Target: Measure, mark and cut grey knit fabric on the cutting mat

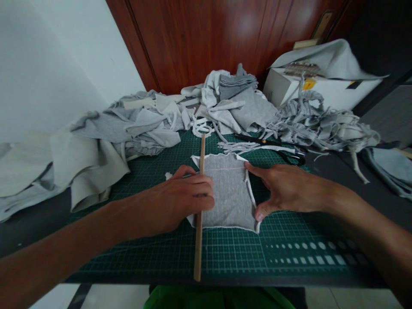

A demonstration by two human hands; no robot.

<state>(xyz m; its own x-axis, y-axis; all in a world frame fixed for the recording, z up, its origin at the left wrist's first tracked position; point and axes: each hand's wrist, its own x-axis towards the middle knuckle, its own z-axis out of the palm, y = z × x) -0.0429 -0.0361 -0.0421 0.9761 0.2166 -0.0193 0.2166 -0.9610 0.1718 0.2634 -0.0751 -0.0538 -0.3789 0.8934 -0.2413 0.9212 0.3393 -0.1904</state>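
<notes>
A small piece of grey knit fabric (230, 197) with pale, curling edges lies on the green cutting mat (231, 253). Across its left part runs a thin wooden strip (198, 244), pointing away from me. My left hand (189, 193) is closed over the middle of the strip, its fingers bent across it and pressing it onto the fabric. At the fabric's right edge is my right hand (280, 186), thumb and forefinger spread wide. The forefinger touches near the upper right corner and the thumb near the lower right one; its other fingers are mostly hidden.
Black-handled scissors (289, 156) lie behind my right hand, beside pale fabric strips (238, 146). Heaped grey and cream cloth (138, 122) runs along the back and left. Tangled fabric strips (334, 126) sit at right, before a white box (283, 88). A wooden door (199, 38) stands behind.
</notes>
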